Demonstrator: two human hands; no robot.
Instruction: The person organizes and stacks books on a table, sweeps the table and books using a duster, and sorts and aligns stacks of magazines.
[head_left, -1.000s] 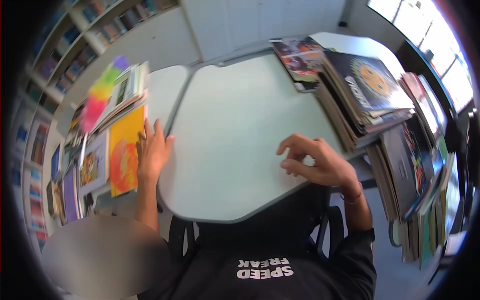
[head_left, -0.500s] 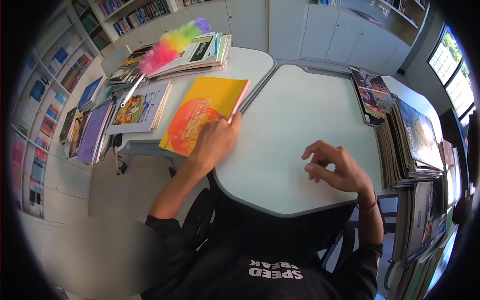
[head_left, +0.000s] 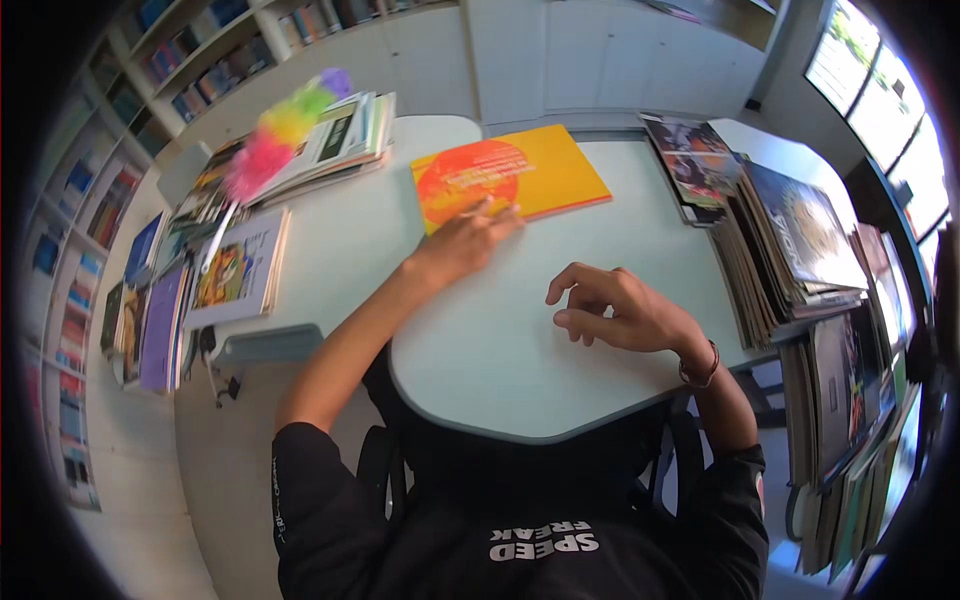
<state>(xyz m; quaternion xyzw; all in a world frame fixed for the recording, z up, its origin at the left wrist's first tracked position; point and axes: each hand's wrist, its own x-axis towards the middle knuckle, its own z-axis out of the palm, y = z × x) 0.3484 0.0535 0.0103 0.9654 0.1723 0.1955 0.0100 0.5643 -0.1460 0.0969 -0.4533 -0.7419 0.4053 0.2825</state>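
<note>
A yellow book (head_left: 565, 170) with an orange circle on its cover lies turned sideways over the far part of the white table (head_left: 500, 365) and the gap beside it. My left hand (head_left: 465, 243) grips its near edge, fingertips on the cover; the thumb is not clearly seen. Above the table's near right part is my right hand (head_left: 625, 310), loosely curled, thumb and fingers apart and nothing between them. It wears a bracelet at the wrist.
A rainbow duster (head_left: 265, 160) rests across book stacks (head_left: 345, 145) on the left table, near a white picture-covered book (head_left: 235, 270). Tall magazine piles (head_left: 800, 230) line the right side, with more books (head_left: 845, 400) below them. Black chair armrests flank my body.
My left hand came down on the yellow book, took hold of it and brought it rightward from the left table, turning it sideways. The right hand keeps its loose curl. The view has shifted.
</note>
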